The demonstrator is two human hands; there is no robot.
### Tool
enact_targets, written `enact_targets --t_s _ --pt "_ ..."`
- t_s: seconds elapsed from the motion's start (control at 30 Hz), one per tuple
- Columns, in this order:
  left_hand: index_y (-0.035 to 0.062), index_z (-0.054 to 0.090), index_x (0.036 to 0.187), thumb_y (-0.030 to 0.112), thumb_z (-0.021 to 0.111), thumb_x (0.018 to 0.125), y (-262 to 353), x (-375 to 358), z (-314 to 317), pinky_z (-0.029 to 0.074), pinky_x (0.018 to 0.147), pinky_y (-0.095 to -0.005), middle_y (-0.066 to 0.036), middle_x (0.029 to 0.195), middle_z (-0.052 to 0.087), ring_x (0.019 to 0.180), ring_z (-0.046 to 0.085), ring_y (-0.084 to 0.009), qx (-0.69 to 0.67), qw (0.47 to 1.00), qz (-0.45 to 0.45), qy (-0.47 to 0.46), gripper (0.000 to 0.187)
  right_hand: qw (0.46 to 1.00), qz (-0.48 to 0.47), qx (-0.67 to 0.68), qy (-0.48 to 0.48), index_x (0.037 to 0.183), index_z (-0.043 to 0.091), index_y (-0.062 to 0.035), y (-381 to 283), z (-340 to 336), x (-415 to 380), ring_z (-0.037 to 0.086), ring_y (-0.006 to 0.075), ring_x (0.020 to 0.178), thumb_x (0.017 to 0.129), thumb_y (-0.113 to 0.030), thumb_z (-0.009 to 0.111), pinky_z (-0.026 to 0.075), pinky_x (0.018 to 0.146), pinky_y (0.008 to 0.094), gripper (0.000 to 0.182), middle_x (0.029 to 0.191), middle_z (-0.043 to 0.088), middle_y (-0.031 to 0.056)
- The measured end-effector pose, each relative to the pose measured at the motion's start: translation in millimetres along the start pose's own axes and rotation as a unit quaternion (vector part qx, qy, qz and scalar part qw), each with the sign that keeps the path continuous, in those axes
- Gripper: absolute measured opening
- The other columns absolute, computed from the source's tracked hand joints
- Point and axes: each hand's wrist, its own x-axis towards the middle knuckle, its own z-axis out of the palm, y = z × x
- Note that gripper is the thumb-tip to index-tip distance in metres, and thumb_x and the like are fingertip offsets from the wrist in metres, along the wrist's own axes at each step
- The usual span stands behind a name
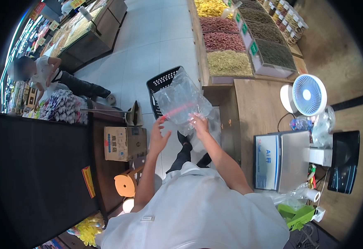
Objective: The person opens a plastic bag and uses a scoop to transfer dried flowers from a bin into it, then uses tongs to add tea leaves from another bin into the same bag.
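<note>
A clear plastic bag [179,94] with a red strip across it is spread out in front of me. My right hand [200,125] is closed on its near right edge, fingers partly seen through the film. My left hand [158,135] is at the left end of the red strip, fingertips at the bag's edge, thumb held apart from the fingers. Whether those fingertips pinch the film is hard to see. Behind and below the bag is a black perforated basket [153,89], partly covered by it. What the basket holds, if anything, is hidden.
Bins of dried goods [229,62] line the far right. On the wooden counter [254,103] are a white fan [309,95], a scale-like machine [295,161] and a green holder [296,216]. A cardboard box [125,143] and orange stool [125,185] stand left. Another person [48,74] is farther left.
</note>
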Motion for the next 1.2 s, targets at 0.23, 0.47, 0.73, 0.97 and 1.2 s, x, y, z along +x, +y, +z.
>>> enact_targets --t_s 0.23,0.47,0.73,0.97,1.2 --pt "0.0044 0.048 0.144 0.007 0.078 0.078 -40 89 52 0.045 0.106 -0.0504 -0.023 0.134 0.057 0.125 0.055 -0.0433 0.219 0.961 0.163 -0.036 0.073 0.991 0.021 -0.131 0.02 0.115 0.069 -0.0043 42 19 66 0.07 0.0156 0.084 0.1 -0.017 0.066 0.053 0.068 0.0291 0.02 0.099 0.072 0.0053" --pt "0.0131 0.06 0.132 0.011 0.073 0.082 -99 144 73 0.047 0.098 -0.048 -0.011 0.126 0.064 0.121 0.059 -0.0336 0.289 0.941 0.129 -0.121 0.051 0.969 0.093 -0.222 0.058 0.109 0.072 -0.0085 53 26 100 0.068 0.0134 0.081 0.097 -0.018 0.068 0.052 0.066 0.0304 0.016 0.096 0.072 0.0056" --pt "0.0161 0.069 0.121 0.009 0.063 0.088 -103 179 60 0.049 0.091 -0.0472 -0.007 0.116 0.068 0.114 0.063 -0.0309 0.289 0.936 0.157 -0.127 0.034 0.801 -0.265 -0.499 0.201 0.124 0.062 -0.0003 -4 38 88 0.065 0.0306 0.11 0.075 -0.008 0.079 0.054 0.088 0.0407 0.053 0.122 0.063 0.015" --pt "0.0163 0.073 0.117 0.007 0.063 0.086 -110 222 45 0.049 0.091 -0.0473 -0.007 0.113 0.07 0.112 0.065 -0.0304 0.291 0.936 0.164 -0.111 0.033 0.596 -0.366 -0.714 -0.043 0.138 0.056 -0.0036 -56 100 105 0.047 0.0423 0.134 0.073 -0.005 0.073 0.04 0.111 0.0502 0.067 0.138 0.052 0.0233" --pt "0.0163 0.074 0.114 0.005 0.063 0.085 -101 274 27 0.049 0.088 -0.0472 -0.006 0.113 0.071 0.108 0.067 -0.0304 0.313 0.93 0.158 -0.113 0.033 0.523 -0.336 -0.773 -0.124 0.136 0.059 -0.0089 -22 119 178 0.045 0.0442 0.135 0.079 -0.004 0.067 0.038 0.106 0.0614 0.057 0.136 0.054 0.0223"
